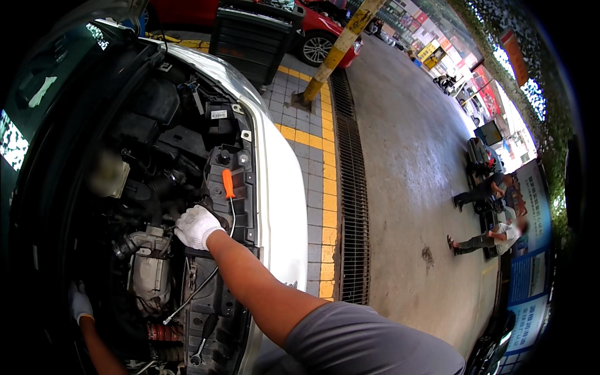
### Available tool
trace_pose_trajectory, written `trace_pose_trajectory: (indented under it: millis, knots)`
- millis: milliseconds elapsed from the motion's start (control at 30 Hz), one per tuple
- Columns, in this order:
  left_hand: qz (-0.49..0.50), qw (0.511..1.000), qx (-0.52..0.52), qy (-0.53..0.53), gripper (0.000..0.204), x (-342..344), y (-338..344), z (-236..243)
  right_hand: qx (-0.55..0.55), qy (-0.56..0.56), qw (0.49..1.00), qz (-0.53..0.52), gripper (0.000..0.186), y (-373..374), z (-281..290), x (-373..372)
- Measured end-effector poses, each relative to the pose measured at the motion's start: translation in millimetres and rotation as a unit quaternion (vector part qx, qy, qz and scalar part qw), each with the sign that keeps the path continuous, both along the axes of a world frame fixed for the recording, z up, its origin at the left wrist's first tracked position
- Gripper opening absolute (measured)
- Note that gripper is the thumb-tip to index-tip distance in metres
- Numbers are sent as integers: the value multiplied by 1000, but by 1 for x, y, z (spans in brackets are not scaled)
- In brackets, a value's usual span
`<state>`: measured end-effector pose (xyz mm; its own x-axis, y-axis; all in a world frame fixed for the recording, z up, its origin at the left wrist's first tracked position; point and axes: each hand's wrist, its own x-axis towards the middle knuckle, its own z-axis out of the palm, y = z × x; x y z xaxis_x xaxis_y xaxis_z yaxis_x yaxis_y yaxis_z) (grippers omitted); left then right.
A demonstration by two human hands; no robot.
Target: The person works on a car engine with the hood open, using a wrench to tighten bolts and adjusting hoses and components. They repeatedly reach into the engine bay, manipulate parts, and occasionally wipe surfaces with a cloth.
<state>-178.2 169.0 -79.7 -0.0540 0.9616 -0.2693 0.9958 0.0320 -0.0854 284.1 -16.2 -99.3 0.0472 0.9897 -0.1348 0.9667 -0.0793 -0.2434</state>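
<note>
My right hand [199, 227], in a white knitted glove, reaches into the engine bay. Its fingers are curled down by the metal and black engine parts [154, 237]; what they grip is hidden. Beside that hand lies a tool with an orange handle [228, 184], its thin curved shaft passing under my forearm and coming out below. A ratchet [203, 340] with a black handle rests on the black front panel. At the lower left my left hand [80, 304], also gloved, lies in shadow against the dark far edge of the bay, fingers stretched out and apparently holding nothing.
The white car's front edge [284, 187] borders the bay on the right, under its raised hood. Beyond are a floor grate [353, 206], a yellow post [337, 53], a dark tool cabinet [253, 44] and a red car [319, 37]. Two people [500, 234] stand far right.
</note>
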Motion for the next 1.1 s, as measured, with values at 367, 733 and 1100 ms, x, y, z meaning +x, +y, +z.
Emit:
trace_pose_trajectory:
  millis: [367, 733, 1100]
  knots:
    - [-50, 989, 131, 42, 29, -26, 8, -32, 13, 4, 1000, 1, 38, 1, 0, -3]
    - [-56, 995, 87, 8, 34, -19, -2, -22, 9, 4, 1000, 2, 38, 1, -1, -2]
    - [-64, 992, 103, 35, 41, -14, -1, -24, 2, -3, 1000, -1, 38, -1, -4, 0]
